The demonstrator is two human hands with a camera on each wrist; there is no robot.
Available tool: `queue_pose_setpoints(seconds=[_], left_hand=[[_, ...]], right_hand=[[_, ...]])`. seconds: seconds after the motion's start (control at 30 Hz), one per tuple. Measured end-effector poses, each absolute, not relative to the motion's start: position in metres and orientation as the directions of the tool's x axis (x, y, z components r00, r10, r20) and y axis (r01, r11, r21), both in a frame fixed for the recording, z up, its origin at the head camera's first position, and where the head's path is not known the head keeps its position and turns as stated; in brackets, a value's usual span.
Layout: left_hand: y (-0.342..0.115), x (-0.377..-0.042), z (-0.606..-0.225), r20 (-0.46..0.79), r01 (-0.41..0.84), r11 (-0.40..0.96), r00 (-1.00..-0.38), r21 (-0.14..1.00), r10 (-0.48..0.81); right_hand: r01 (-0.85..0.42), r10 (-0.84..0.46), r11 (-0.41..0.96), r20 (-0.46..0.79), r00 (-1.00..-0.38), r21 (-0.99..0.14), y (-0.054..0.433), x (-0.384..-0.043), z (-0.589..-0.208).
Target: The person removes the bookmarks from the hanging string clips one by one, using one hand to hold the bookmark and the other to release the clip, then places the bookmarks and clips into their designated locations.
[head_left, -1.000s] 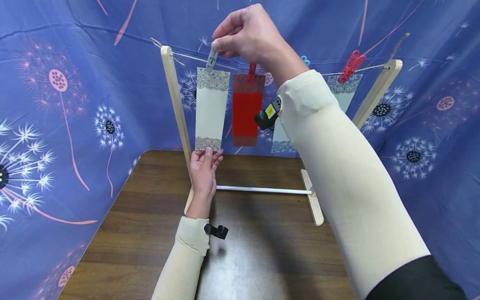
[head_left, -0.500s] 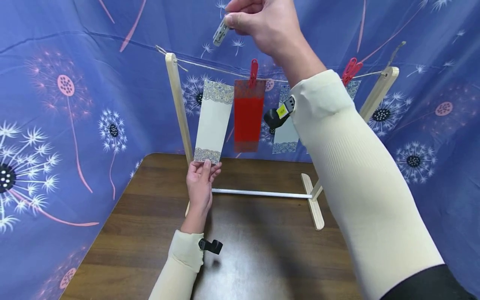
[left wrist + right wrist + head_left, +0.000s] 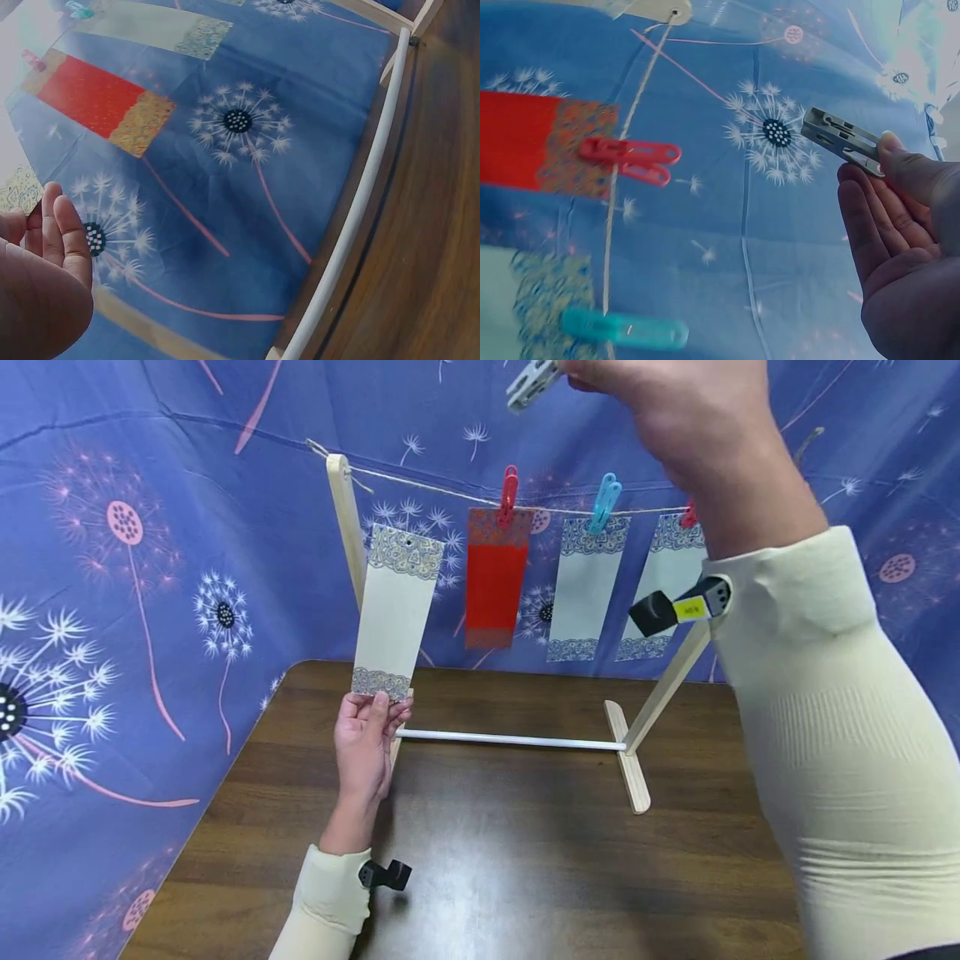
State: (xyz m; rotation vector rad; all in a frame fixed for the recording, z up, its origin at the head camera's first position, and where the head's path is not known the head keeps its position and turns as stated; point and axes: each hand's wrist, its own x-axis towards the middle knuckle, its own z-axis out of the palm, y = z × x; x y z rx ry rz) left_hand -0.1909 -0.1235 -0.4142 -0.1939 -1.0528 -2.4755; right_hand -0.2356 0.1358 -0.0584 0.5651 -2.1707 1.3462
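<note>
My left hand [image 3: 365,745] pinches the bottom edge of a white card [image 3: 396,610] with lace-patterned bands at both ends. The card leans below the line, apart from it, and a small dark hole shows near its top. In the left wrist view only a patterned corner of that card [image 3: 20,187] is visible by the fingers. High in the head view, partly cut off, my right hand [image 3: 693,435] holds a grey clothespin [image 3: 534,383]. The right wrist view shows this clothespin [image 3: 844,140] between thumb and fingers, with nothing in its jaws.
A string [image 3: 427,487] spans a wooden stand with a white crossbar [image 3: 510,740]. A red card [image 3: 495,593] hangs from a red clothespin [image 3: 508,497]; a pale card [image 3: 587,597] hangs from a blue clothespin [image 3: 605,503]. Another pale card [image 3: 647,647] hangs farther right, partly hidden.
The grey clothespin has come off the white card and line, moving up and right with my right hand. My left hand has drawn the card down and left, away from the string.
</note>
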Motion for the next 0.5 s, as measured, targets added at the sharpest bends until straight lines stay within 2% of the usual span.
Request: queue_pose_setpoints(seconds=[0.13, 0.23, 0.33, 0.43, 0.5], left_hand=[[-0.137, -0.182, -0.412, 0.299, 0.456, -0.620, -0.889, 0.639, -0.346], [-0.149, -0.172, -0.411, 0.299, 0.465, -0.628, -0.885, 0.624, -0.357], [-0.163, -0.160, -0.412, 0.318, 0.490, -0.636, -0.871, 0.595, -0.374], [-0.179, -0.149, -0.413, 0.340, 0.528, -0.638, -0.849, 0.560, -0.404], [-0.189, -0.142, -0.413, 0.350, 0.552, -0.637, -0.834, 0.538, -0.427]], right_hand=[[-0.615, -0.070, 0.366, 0.638, -0.766, -0.698, 0.155, -0.220, -0.069], [-0.657, -0.090, 0.239, 0.658, -0.748, -0.715, 0.166, -0.210, -0.079], [-0.690, -0.119, 0.269, 0.688, -0.716, -0.671, 0.176, -0.200, -0.088], [-0.691, -0.125, 0.369, 0.704, -0.700, -0.622, 0.188, -0.191, -0.098], [-0.688, -0.119, 0.329, 0.694, -0.710, -0.647, 0.197, -0.187, -0.106]])
